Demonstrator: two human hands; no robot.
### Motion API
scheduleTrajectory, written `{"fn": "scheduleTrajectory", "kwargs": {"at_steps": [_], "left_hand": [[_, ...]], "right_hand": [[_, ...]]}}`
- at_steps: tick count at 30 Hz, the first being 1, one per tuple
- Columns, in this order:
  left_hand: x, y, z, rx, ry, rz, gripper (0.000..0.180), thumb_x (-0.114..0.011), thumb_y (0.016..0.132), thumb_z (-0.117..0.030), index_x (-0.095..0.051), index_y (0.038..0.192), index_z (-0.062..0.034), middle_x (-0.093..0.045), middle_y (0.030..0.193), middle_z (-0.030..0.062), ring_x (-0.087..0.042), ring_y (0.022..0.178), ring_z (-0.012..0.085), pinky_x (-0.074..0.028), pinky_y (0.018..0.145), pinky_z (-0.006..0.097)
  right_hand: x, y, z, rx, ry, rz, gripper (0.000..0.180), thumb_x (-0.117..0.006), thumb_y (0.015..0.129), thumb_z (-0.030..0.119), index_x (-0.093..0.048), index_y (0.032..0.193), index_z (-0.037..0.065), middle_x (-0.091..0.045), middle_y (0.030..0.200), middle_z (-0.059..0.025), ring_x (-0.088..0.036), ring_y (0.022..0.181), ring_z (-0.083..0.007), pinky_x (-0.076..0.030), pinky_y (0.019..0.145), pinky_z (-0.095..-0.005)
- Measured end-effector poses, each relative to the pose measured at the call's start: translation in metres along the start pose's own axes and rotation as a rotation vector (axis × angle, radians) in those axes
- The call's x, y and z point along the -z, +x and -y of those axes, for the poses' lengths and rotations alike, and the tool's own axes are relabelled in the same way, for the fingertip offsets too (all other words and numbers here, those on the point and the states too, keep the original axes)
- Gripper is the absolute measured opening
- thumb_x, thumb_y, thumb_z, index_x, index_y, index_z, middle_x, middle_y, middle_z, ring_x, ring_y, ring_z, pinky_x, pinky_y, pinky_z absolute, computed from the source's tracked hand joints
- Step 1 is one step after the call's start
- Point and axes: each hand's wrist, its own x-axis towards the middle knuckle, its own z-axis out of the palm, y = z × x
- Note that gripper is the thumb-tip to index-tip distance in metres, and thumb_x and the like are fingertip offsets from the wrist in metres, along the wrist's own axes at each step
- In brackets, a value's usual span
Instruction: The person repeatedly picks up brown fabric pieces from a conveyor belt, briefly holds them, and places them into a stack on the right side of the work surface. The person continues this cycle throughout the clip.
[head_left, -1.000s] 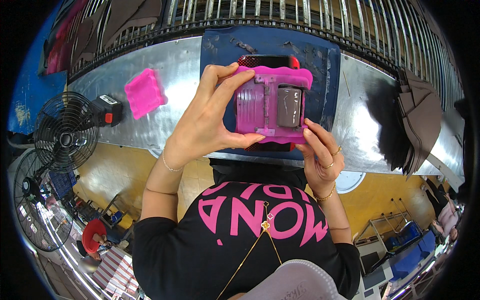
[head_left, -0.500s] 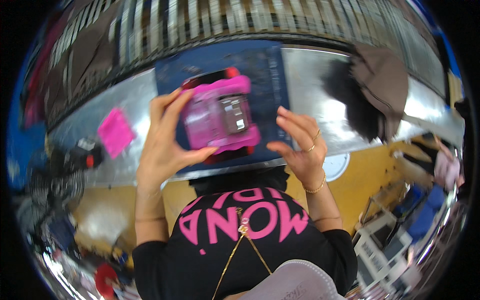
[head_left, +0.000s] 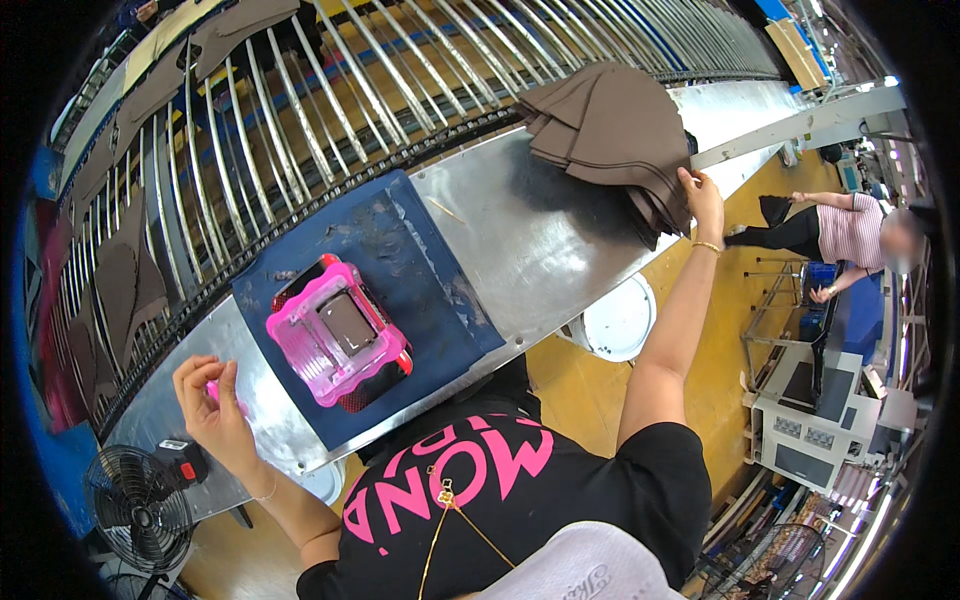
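Note:
At the right, my right hand [head_left: 705,208] reaches to the edge of a fanned stack of brown cut pieces [head_left: 610,125]. Its thumb and fingers are closed on the edge of a brown piece. My left hand [head_left: 215,415] is raised at the left, fingers curled but apart. Something pink [head_left: 214,390] shows between them, apparently a cloth behind the hand. Between my hands a pink plastic frame [head_left: 305,335] lies on a blue mat [head_left: 440,345], neither hand touching it. A brown piece [head_left: 347,322] shows in its window, and black and red parts stick out beneath it.
Metal rods of a rack [head_left: 370,80] run along the bench's far side, carrying brown pieces [head_left: 130,270]. A black fan [head_left: 138,510] stands at lower left. A grey metal arm [head_left: 800,125] juts over the bench at right. Another person [head_left: 840,228] stands beyond a white bucket [head_left: 620,318].
The view has turned right. My left hand has let go of the pink frame and moved left; my right hand has moved from beside the frame to the brown stack.

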Motion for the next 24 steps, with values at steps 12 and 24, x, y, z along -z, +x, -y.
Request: {"fn": "scheduleTrajectory", "kwargs": {"at_steps": [12,24], "left_hand": [[-0.009,0.030,-0.002,-0.170,-0.002,0.027,0.033,-0.045,0.095,-0.020,-0.049,0.071,0.0024,-0.046,0.075,0.0059,-0.042,0.062,0.0141,-0.034,0.055,0.026],[-0.022,0.064,-0.052,-0.042,-0.676,0.252,0.065,-0.067,0.083,-0.027,-0.036,0.134,-0.0004,-0.048,0.125,0.0209,-0.062,0.096,0.0234,-0.052,0.076,0.029]], "right_hand": [[0.104,-0.023,0.077,0.258,-0.157,-0.158,0.023,-0.047,0.091,0.027,-0.059,0.107,0.016,-0.065,0.086,-0.0186,-0.063,0.076,-0.0366,-0.048,0.064,-0.0464],[0.101,-0.208,0.255,0.531,1.590,0.163,0.029,-0.058,0.088,0.008,-0.045,0.113,-0.002,-0.055,0.078,-0.0052,-0.059,0.066,-0.0144,-0.060,0.048,-0.0338]]}}
